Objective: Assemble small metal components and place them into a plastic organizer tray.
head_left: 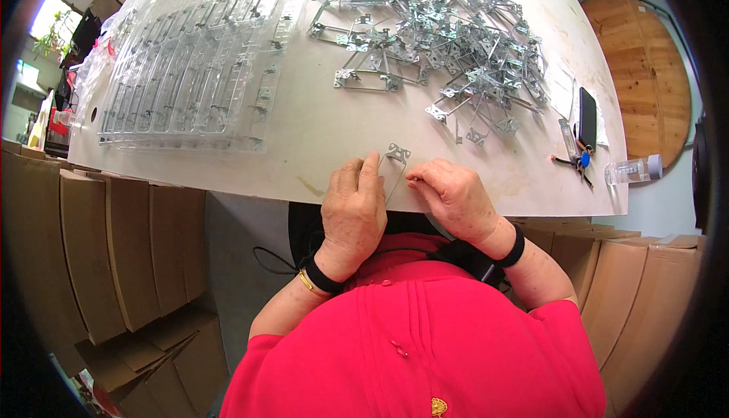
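Pale tabletop [319, 126] edge serves as a rest where the left hand [354, 209] and right hand [456, 196] each pinch one thin metal bracket [396, 161], steadying it clear of the tangled bracket pile [440, 38].

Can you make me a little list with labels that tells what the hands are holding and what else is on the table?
left hand: left hand pinches a small silver metal bracket frame at the table edge
right hand: right hand pinches the same frame's thin wire side
far pile: tangled heap of silver metal brackets
left side: clear plastic bags of packed frames
right side: black phone, blue key tag, clear plastic bottle
surface: round white table
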